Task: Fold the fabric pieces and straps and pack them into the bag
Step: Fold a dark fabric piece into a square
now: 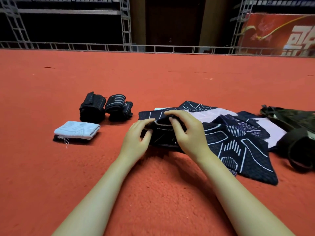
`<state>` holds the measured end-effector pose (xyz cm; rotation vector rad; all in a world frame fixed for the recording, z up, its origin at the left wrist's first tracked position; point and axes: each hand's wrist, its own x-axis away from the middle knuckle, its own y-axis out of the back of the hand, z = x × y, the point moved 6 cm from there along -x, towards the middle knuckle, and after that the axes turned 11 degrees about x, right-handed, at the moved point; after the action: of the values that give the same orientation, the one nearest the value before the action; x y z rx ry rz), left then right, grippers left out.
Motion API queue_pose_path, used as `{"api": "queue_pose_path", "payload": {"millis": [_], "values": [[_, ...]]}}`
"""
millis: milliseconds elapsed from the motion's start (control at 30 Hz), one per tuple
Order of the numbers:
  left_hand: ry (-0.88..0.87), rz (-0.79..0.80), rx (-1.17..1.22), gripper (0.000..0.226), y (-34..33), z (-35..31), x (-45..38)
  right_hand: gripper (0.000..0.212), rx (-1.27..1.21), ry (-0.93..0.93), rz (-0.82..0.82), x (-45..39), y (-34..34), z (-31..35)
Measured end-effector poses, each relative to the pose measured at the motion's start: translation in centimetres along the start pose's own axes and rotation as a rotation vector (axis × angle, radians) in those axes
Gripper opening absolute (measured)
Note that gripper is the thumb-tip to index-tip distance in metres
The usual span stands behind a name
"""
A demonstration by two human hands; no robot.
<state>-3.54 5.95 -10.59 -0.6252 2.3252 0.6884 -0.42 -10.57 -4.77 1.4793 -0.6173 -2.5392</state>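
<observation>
Risk: the half-made fold in the navy patterned fabric piece (pixel 163 126) springs open if either pinch slips, since the cloth is bunched and partly lifted off the red carpet (pixel 153 193). It also overlaps the loose pile of fabric pieces (pixel 238 137), so pulling could drag those along.

Left hand (pixel 136 140) pinches the piece's near-left edge, fingers curled. Right hand (pixel 189 132) grips the top fold, fingers curled over it. Piece sits between both hands, mid-carpet. Rolled straps (pixel 105 106) and a folded light-blue piece (pixel 77 130) lie left; camouflage bag (pixel 296 126) at the right edge.

Red carpet (pixel 153 193) covers the floor. Grey metal truss (pixel 126 23) borders it; red banner (pixel 279 34) stands far right.
</observation>
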Motion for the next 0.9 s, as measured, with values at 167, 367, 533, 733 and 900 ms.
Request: {"api": "queue_pose_path", "payload": {"millis": [167,367,533,733,900], "values": [[0.078,0.006,-0.032,0.024,0.3,1.3,0.5,0.021,-0.21,-0.173,0.007,-0.3,0.6,-0.3],[0.032,0.006,-0.061,0.028,0.9,-0.8,0.7,0.02,-0.305,-0.392,-0.102,-0.6,1.7,-3.4],[-0.152,-0.123,0.046,0.029,2.3,-5.5,1.1,0.018,-0.412,-0.611,-0.184,-0.5,2.6,-6.5],[0.025,-0.032,-0.136,0.034,2.4,-2.7,0.8,0.019,-0.273,-0.706,-0.162,0.7,1.9,-9.6],[0.314,0.104,0.03,0.028,1.0,0.5,1.5,0.02,0.197,-0.598,0.004,1.9,2.1,-11.9]]}}
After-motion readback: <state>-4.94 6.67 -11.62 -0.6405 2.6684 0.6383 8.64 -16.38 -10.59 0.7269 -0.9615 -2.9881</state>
